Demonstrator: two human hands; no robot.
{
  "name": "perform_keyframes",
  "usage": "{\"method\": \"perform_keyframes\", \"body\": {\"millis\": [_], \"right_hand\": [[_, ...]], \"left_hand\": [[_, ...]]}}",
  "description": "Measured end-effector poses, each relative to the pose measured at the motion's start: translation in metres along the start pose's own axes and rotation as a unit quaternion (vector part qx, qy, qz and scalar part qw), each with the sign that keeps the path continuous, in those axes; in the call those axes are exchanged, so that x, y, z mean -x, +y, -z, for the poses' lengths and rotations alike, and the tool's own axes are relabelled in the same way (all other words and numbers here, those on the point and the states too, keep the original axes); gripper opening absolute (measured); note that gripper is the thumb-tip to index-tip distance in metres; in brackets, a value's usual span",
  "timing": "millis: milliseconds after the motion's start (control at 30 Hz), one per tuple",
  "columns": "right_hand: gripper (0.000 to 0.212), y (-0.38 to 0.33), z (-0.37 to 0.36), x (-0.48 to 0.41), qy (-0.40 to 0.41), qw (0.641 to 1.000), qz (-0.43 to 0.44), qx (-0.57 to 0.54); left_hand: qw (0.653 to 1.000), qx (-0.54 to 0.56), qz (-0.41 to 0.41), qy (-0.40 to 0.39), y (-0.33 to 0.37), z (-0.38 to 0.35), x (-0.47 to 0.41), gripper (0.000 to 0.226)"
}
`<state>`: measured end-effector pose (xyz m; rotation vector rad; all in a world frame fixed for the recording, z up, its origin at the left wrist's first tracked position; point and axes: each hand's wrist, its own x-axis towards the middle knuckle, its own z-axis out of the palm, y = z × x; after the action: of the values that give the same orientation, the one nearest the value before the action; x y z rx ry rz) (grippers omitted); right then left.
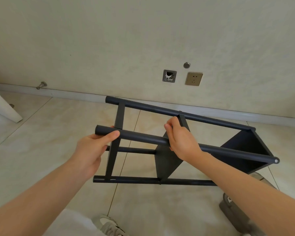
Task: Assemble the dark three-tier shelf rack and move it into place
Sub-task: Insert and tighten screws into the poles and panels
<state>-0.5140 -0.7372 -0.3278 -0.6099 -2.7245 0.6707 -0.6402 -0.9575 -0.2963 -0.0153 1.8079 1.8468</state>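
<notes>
Pale textured wall [109,40] over a white baseboard [66,94] — brass socket [194,79], glossy beige floor tiles [58,125].

No text, label, brand or number can be read on anything here.

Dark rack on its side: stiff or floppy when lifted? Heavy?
Rack probably stiff: three shelf panels tie four poles. Likely light for its size: left hand and right hand hold it by one pole. Smooth round tube may twist in grip.

You get soft, even light: your left hand [90,150] and right hand [182,142] look sharp, faint shadows lie on the floor [41,133] below them, and the baseboard [58,93] beyond them bows.
</notes>
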Motion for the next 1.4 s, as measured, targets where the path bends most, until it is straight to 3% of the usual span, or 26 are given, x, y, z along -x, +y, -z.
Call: {"method": "perform_keyframes", "body": {"millis": [100, 333, 533, 667, 800, 900, 1000, 1100, 1167, 1267, 1400], "right_hand": [[0.027, 0.012, -0.01, 0.003, -0.006, 1.0, 0.003, 0.025], [0.059, 0.041, -0.04, 0.012, 0.013, 0.997, 0.017, 0.074], [0.06, 0.062, -0.054, 0.02, 0.01, 0.995, 0.027, 0.091], [0.056, 0.074, -0.055, 0.023, 0.024, 0.995, 0.048, 0.084], [0.053, 0.079, -0.055, 0.022, 0.034, 0.993, 0.066, 0.087], [0.055, 0.079, -0.053, 0.022, 0.002, 0.995, 0.06, 0.085], [0.054, 0.074, -0.05, 0.014, -0.04, 0.994, 0.03, 0.095], [0.034, 0.065, -0.051, -0.001, -0.056, 0.996, 0.025, 0.066], [0.021, 0.059, -0.053, -0.015, -0.035, 0.996, 0.067, 0.048], [0.018, 0.047, -0.058, -0.041, -0.023, 0.992, 0.117, 0.042], [0.014, 0.026, -0.072, -0.07, -0.068, 0.984, 0.16, 0.051]], "left_hand": [[0.999, -0.026, 0.025, 0.008, -0.021, 0.002, -0.01, 0.025], [0.987, -0.105, 0.108, -0.055, -0.057, 0.013, -0.036, 0.029], [0.955, -0.248, 0.113, -0.12, -0.083, 0.013, -0.052, 0.033], [0.904, -0.379, 0.051, -0.19, -0.085, 0.012, -0.065, 0.026], [0.825, -0.489, -0.028, -0.283, -0.069, 0.008, -0.074, 0.024], [0.757, -0.564, -0.054, -0.324, -0.063, 0.004, -0.078, 0.021], [0.718, -0.601, -0.073, -0.342, -0.06, 0.003, -0.078, 0.02], [0.704, -0.615, -0.081, -0.346, -0.06, 0.003, -0.078, 0.022], [0.702, -0.615, -0.082, -0.351, -0.062, 0.004, -0.076, 0.022], [0.709, -0.599, -0.073, -0.364, -0.065, 0.006, -0.072, 0.018], [0.713, -0.59, -0.088, -0.369, -0.075, 0.013, -0.069, 0.018]]}}
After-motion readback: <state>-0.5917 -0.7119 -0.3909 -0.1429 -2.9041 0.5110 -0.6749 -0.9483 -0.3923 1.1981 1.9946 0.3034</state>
